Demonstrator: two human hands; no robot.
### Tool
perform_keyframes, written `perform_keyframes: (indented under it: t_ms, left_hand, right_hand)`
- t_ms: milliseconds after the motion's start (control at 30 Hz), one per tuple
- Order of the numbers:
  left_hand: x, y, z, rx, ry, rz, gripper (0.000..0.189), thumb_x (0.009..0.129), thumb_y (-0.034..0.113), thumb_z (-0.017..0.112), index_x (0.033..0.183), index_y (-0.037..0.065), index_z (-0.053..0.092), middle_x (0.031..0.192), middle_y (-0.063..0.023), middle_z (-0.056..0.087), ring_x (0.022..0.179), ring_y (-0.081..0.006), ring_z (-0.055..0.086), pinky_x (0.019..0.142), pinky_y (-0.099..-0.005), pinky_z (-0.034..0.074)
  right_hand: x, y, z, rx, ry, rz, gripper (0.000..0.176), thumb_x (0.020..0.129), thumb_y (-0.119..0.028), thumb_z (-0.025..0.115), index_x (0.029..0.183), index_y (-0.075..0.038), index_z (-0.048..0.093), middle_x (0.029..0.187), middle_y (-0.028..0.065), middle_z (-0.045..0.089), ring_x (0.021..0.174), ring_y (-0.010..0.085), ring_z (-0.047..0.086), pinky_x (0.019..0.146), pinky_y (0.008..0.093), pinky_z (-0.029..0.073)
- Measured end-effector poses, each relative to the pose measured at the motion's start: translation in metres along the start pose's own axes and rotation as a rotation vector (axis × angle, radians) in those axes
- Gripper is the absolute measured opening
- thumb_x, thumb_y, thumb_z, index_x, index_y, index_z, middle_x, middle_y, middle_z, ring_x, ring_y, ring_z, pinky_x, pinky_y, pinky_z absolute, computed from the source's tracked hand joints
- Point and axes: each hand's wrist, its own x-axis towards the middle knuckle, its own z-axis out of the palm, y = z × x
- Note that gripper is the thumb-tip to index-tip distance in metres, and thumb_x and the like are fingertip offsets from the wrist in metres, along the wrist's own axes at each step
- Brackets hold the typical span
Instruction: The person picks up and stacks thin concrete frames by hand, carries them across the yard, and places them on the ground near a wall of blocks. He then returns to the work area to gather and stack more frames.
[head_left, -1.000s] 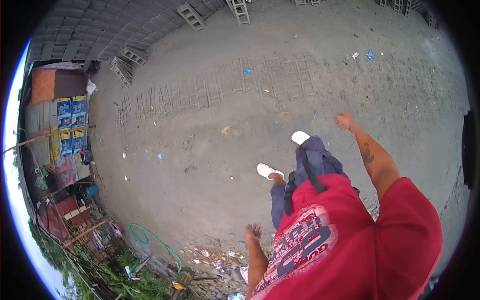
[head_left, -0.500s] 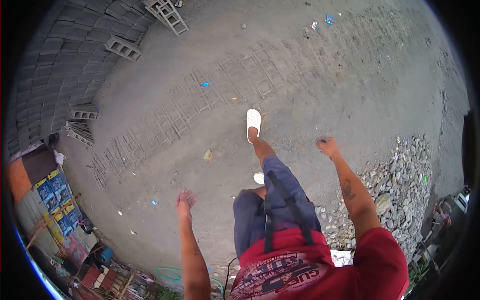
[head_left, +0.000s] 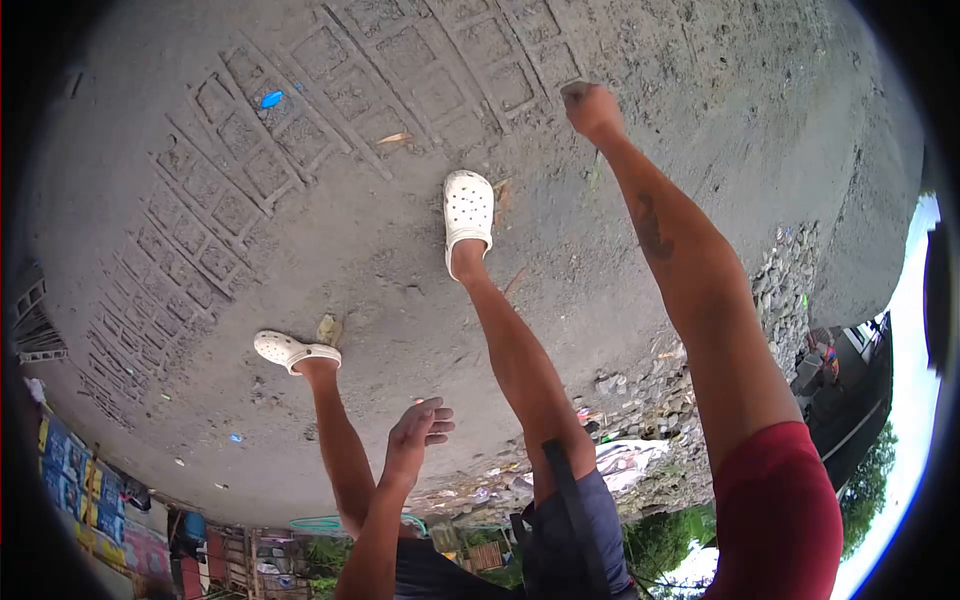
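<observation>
My left hand (head_left: 421, 436) is low in the centre, over the ground, its fingers loosely bent and a little apart, with nothing seen in it. Farther up, my right hand (head_left: 596, 112) is closed at the end of the outstretched arm. Its fingers look dark grey, and anything inside them is hidden. The hand is above the ground beside rectangular block imprints (head_left: 415, 60). Between the hands, one foot wears a white clog (head_left: 468, 212); the other white clog (head_left: 292, 349) is to the left.
Grey, dusty ground (head_left: 380, 260) carries a blue scrap (head_left: 271, 99). A heap of stones (head_left: 785, 280) lies at the right. Hollow blocks (head_left: 40, 325) stand at the left edge. A green hose (head_left: 318, 523) and posters (head_left: 65, 470) show at the lower left.
The view has shifted, and the imprints and clogs appear larger. The clogs are farther apart. My right hand has moved up and left in view; my left hand's fingers are more bent.
</observation>
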Motion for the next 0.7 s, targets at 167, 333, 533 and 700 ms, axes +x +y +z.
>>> perform_keyframes:
  t_ms: [167,333,533,700]
  left_hand:
    - [0.029,-0.057,-0.059,0.189,-0.048,-0.103,0.045,0.1,0.034,0.048,0.128,-0.002,0.052,0.117,-0.0135,0.063,0.103,-0.0193,0.063,0.085,-0.0327,0.05]
    - [0.053,-0.016,-0.062,0.069,-0.068,-0.039,0.046,0.1,0.035,0.048,0.131,0.0,0.05,0.119,-0.0147,0.062,0.105,-0.0213,0.061,0.086,-0.0347,0.049]
    - [0.055,0.009,-0.056,-0.41,-0.239,-0.002,0.049,0.101,0.034,0.043,0.134,-0.003,0.045,0.119,-0.0179,0.06,0.104,-0.0255,0.062,0.085,-0.0358,0.051]
    - [0.055,0.01,-0.073,-0.206,-0.16,-0.029,0.057,0.097,0.044,0.05,0.133,-0.001,0.045,0.118,-0.0163,0.06,0.105,-0.0268,0.061,0.086,-0.0402,0.049]
  right_hand:
    - [0.067,-0.013,0.074,-0.236,0.107,0.135,0.027,0.082,-0.033,0.061,0.1,-0.018,0.073,0.104,0.0168,0.069,0.098,0.0364,0.065,0.085,0.044,0.052]
    - [0.076,0.012,0.126,-0.15,0.266,0.213,0.043,0.081,-0.043,0.063,0.101,-0.005,0.071,0.106,0.0232,0.067,0.104,0.0376,0.064,0.088,0.044,0.05]
    - [0.12,0.068,0.114,-0.125,-0.061,0.086,0.051,0.084,-0.047,0.059,0.1,0.0,0.07,0.107,0.0281,0.065,0.107,0.0427,0.06,0.092,0.0438,0.047]
    - [0.106,0.047,0.099,-0.181,-0.047,-0.06,0.046,0.085,-0.048,0.063,0.094,-0.004,0.071,0.085,0.022,0.069,0.088,0.0399,0.066,0.079,0.0427,0.051]
